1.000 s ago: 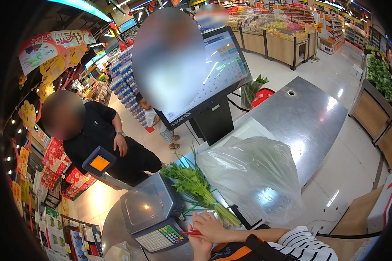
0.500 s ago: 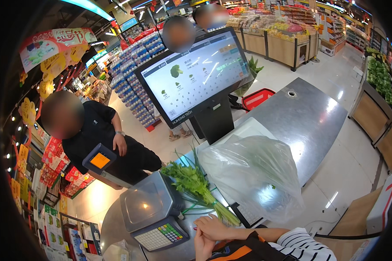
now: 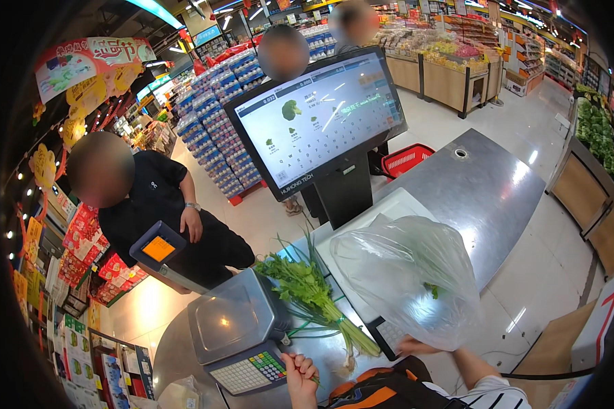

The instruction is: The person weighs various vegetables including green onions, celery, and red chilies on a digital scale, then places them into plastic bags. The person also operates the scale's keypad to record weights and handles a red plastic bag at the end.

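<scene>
1. Head view: the left hand (image 3: 300, 371) is by the near edge of the counter (image 3: 484, 177), next to the gray scale (image 3: 235, 317). Its fingers are curled in. I cannot tell if something is inside them.
2. The right hand (image 3: 416, 346) is well apart from the left one, by the near edge too, just beside the keypad (image 3: 391, 334). It is blurry, so I cannot tell if its fingers hold anything.
3. The celery (image 3: 314, 300) lies right of the scale. Its leaves point to the far edge, its stalk ends to the near edge.
4. A big clear bag (image 3: 402, 259) sits on a white tray (image 3: 399, 202), toward the right edge. A bit of green shows through it.
5. A screen (image 3: 314, 123) stands by the far edge.
</scene>
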`<move>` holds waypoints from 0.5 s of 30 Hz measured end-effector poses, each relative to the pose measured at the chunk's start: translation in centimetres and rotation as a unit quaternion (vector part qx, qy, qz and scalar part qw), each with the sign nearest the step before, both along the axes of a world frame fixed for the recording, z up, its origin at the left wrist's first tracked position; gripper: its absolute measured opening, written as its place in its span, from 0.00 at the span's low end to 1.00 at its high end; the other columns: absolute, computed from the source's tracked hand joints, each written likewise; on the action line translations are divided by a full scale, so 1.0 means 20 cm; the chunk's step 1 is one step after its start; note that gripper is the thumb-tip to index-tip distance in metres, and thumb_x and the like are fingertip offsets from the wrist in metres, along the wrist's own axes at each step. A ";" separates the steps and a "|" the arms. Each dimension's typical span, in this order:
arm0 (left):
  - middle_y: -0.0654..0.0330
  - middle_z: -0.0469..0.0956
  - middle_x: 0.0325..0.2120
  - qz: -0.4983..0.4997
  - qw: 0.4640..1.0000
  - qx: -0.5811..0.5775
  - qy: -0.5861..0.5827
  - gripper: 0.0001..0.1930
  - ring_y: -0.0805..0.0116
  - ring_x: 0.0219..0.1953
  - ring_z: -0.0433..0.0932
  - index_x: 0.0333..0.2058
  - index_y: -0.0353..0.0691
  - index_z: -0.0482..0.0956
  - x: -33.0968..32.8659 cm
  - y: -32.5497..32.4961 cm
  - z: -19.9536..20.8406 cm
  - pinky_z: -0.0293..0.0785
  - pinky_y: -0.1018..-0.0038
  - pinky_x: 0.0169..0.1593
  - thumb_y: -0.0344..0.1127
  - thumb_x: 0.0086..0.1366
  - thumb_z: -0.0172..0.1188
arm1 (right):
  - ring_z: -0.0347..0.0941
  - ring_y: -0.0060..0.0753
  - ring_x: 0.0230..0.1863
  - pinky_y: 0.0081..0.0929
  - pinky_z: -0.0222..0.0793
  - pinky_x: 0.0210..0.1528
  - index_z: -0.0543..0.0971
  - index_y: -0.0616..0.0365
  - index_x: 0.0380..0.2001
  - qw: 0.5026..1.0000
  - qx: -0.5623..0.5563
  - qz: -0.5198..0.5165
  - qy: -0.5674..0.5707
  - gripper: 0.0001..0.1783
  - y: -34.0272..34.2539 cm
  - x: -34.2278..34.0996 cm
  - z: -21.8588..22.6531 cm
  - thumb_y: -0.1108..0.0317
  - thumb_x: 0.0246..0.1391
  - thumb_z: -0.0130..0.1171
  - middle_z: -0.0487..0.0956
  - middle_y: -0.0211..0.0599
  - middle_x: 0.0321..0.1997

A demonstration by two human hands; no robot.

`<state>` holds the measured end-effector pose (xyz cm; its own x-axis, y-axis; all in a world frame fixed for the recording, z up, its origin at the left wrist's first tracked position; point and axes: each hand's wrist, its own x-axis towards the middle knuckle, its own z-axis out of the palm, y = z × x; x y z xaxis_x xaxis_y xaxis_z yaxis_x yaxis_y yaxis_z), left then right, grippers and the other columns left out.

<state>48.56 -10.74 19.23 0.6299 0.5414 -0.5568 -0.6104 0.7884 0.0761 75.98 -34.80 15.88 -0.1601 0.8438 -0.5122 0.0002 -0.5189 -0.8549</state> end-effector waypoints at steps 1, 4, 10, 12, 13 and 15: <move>0.70 0.59 0.15 0.022 1.000 0.010 -0.004 0.19 0.79 0.15 0.55 0.27 0.46 0.72 -0.07 -0.03 -0.02 0.49 0.83 0.15 0.55 0.65 0.49 | 0.70 0.37 0.50 0.35 0.67 0.49 0.70 0.58 0.50 0.991 -0.050 0.004 -0.122 0.21 -0.13 0.15 -0.01 0.56 0.59 0.52 0.72 0.41 0.50; 0.71 0.56 0.12 0.003 1.000 0.005 -0.001 0.19 0.79 0.13 0.51 0.25 0.45 0.72 -0.09 -0.06 -0.12 0.47 0.82 0.14 0.55 0.65 0.50 | 0.73 0.42 0.33 0.37 0.67 0.35 0.76 0.55 0.31 0.761 -0.070 -0.177 -0.621 0.09 -0.44 0.48 0.16 0.61 0.55 0.52 0.76 0.40 0.30; 0.72 0.55 0.11 -0.121 0.991 -0.053 -0.011 0.17 0.80 0.12 0.51 0.24 0.44 0.71 0.04 -0.08 -0.14 0.48 0.81 0.14 0.47 0.68 0.50 | 0.74 0.43 0.30 0.32 0.68 0.33 0.76 0.59 0.32 0.577 0.203 -0.504 -0.610 0.07 -0.05 0.84 0.83 0.70 0.58 0.50 0.77 0.39 0.27; 0.72 0.55 0.11 -0.126 0.991 -0.046 0.013 0.17 0.80 0.12 0.51 0.23 0.44 0.71 0.07 -0.10 -0.12 0.47 0.81 0.14 0.46 0.68 0.50 | 0.74 0.43 0.35 0.32 0.69 0.37 0.77 0.58 0.37 0.527 0.327 -0.425 -0.659 0.06 0.14 0.92 0.94 0.73 0.55 0.53 0.77 0.39 0.33; 0.72 0.55 0.11 -0.127 0.991 -0.041 0.027 0.17 0.80 0.12 0.51 0.23 0.44 0.72 0.08 -0.11 -0.12 0.47 0.81 0.14 0.45 0.68 0.50 | 0.74 0.43 0.39 0.32 0.69 0.38 0.76 0.56 0.38 0.515 0.354 -0.385 -0.679 0.08 0.24 0.92 1.02 0.74 0.53 0.54 0.77 0.37 0.37; 0.72 0.55 0.11 -0.119 0.991 -0.041 0.036 0.17 0.79 0.12 0.52 0.22 0.44 0.72 0.07 -0.13 -0.10 0.47 0.80 0.14 0.45 0.68 0.50 | 0.71 0.42 0.47 0.33 0.68 0.44 0.75 0.53 0.41 0.505 0.400 -0.307 -0.700 0.12 0.42 0.93 1.14 0.75 0.51 0.56 0.75 0.35 0.44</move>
<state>49.99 -13.34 17.24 0.6910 0.3335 -0.6413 -0.4022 0.9146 0.0423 94.54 -26.42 38.70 0.3044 0.5415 0.7836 0.9446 -0.2774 -0.1752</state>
